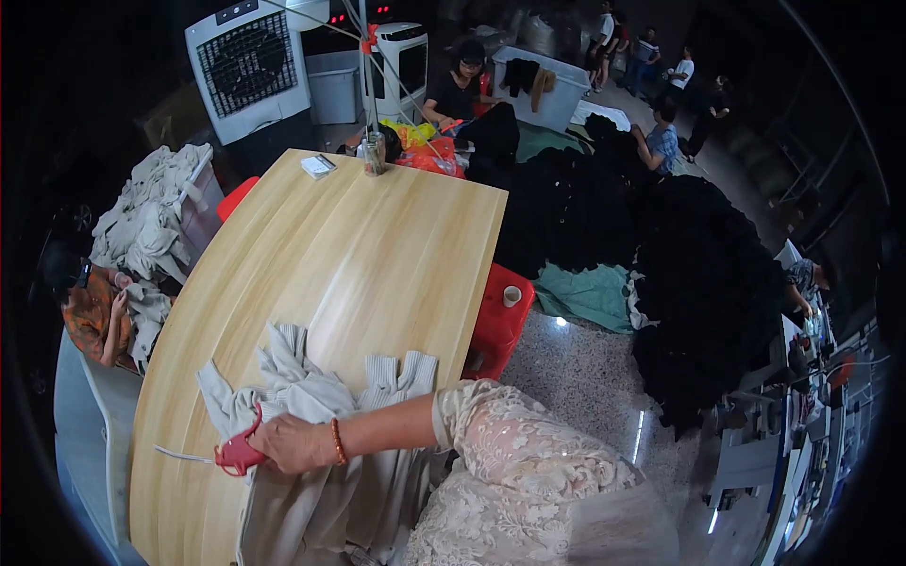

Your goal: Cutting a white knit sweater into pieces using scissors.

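Observation:
My right hand [291, 443], with a beaded bracelet at its wrist, reaches left across the table and is closed on a pair of red-handled scissors [241, 454]. Their thin metal blade points left over bare wood. Below the hand lie light grey knit sweaters [311, 509], with ribbed cuffs [401, 373] towards the far side. The cloth hangs down over the near edge of the table. My left hand does not show.
The wood-grain table [349, 255] bears a jar [374, 156] and a small white packet [318, 166] at its far end. A red stool [503, 311] holding a paper cup [511, 296] stands at right, near heaped black garments [698, 283]. A person [94, 307] handles grey knitwear at left.

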A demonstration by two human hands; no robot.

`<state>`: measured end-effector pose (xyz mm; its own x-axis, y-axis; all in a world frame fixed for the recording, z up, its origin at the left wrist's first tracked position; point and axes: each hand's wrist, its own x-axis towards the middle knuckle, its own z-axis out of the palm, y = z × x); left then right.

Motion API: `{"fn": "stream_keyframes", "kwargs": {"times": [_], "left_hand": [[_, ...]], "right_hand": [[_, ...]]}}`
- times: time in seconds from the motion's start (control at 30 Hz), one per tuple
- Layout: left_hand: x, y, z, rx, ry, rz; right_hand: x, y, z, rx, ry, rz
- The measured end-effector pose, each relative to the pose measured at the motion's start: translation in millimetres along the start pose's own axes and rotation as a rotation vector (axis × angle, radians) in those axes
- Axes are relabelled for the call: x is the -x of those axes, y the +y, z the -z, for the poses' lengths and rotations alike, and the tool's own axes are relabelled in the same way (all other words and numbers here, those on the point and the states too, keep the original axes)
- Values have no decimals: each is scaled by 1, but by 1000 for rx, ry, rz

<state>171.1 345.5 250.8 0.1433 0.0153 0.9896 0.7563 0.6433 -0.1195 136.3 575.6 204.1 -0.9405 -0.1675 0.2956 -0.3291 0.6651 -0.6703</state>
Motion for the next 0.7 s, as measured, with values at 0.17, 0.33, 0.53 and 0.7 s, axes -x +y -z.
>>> {"fn": "stream_keyframes", "kwargs": {"times": [0.17, 0.33, 0.53, 0.7], "left_hand": [[-2, 8, 55, 80, -298, 150], [0, 7, 81, 38, -362, 183], [3, -8, 64, 64, -118, 161], [-10, -21, 54, -101, -212, 149]], "right_hand": [[14, -9, -31, -71, -66, 12], [8, 4, -76, -180, -412, 147], [5, 22, -91, -242, -730, 102], [-14, 39, -104, -32, -383, -48]]}}
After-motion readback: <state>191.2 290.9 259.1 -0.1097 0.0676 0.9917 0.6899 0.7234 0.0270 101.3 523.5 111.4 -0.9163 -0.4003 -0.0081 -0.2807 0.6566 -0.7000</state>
